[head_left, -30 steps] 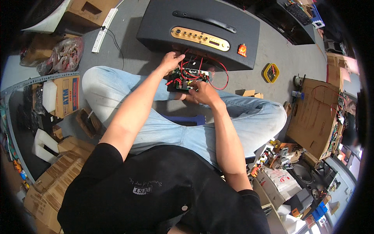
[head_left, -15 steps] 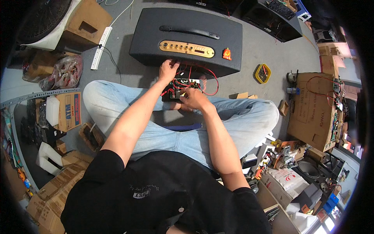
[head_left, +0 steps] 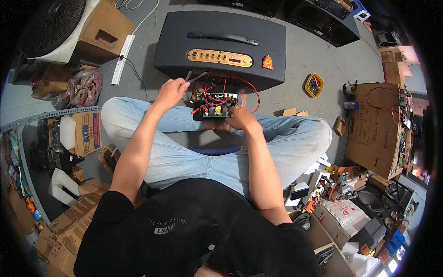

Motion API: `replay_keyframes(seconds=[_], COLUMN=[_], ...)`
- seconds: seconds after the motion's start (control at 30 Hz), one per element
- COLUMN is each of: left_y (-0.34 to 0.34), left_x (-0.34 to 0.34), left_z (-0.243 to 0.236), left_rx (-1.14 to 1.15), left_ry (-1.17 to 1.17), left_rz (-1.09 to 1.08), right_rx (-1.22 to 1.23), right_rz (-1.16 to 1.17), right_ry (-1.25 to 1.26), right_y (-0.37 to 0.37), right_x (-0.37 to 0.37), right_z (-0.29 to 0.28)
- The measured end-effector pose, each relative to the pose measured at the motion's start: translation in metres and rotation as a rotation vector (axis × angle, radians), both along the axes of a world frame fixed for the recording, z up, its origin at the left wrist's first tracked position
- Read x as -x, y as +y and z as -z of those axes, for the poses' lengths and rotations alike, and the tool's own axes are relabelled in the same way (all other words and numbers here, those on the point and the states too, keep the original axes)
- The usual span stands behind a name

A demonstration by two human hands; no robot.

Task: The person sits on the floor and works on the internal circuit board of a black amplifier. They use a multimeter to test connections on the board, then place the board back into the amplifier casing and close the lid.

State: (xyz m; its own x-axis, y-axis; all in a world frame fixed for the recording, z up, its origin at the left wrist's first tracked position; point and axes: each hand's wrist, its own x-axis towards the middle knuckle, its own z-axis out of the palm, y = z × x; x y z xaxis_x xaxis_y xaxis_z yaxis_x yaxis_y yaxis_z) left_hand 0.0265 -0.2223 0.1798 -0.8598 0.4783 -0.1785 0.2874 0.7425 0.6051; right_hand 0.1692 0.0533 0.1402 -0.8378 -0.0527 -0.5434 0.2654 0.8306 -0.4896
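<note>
A green circuit board (head_left: 217, 111) with a yellow part and several red and black wires sits above my crossed feet. My right hand (head_left: 242, 118) grips the board at its right edge; its fingertips are partly hidden. My left hand (head_left: 171, 93), left of the board, is closed round a metal tool (head_left: 199, 76) with two spread prongs, perhaps scissors or tweezers. Those prongs point toward the front of a black speaker cabinet (head_left: 267, 41). Red wires (head_left: 256, 92) run between the cabinet and the board.
An orange figure (head_left: 267, 62) stands on the cabinet. To its right is a yellow tray (head_left: 318, 87) of small parts. A white power strip (head_left: 122, 60) lies at left, below a fan (head_left: 53, 25). Cardboard boxes (head_left: 369, 124) and loose parts crowd both sides.
My left hand has drawn back left from the cabinet's lower edge, and the two-pronged tool now shows plainly. My right hand has shifted right, from above the board to its edge.
</note>
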Motion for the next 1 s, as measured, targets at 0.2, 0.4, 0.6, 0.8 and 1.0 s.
replay_keyframes(seconds=[0.2,0.4,0.6,0.8,1.0], left_y=[-0.012,-0.016,-0.011,-0.002,0.031], left_x=[-0.035,-0.047,-0.044,-0.032,-0.026], left_z=[-0.049,-0.056,-0.051,0.008,0.05], left_rx=[-0.057,-0.269,-0.37,-0.103,-0.017], left_ry=[0.16,-0.136,-0.171,-0.159,0.033], left_rz=[-0.104,-0.239,-0.196,0.161,0.191], right_rx=[-0.006,0.227,-0.112,-0.265,-0.034], right_rz=[0.265,0.077,-0.066,-0.031,0.107], right_ry=[0.32,0.409,0.525,0.47,0.478], right_y=[0.006,-0.032,-0.046,-0.043,-0.024], right_x=[0.015,0.016,0.023,0.036,0.04], right_z=[0.01,-0.001,0.02,0.078,0.056])
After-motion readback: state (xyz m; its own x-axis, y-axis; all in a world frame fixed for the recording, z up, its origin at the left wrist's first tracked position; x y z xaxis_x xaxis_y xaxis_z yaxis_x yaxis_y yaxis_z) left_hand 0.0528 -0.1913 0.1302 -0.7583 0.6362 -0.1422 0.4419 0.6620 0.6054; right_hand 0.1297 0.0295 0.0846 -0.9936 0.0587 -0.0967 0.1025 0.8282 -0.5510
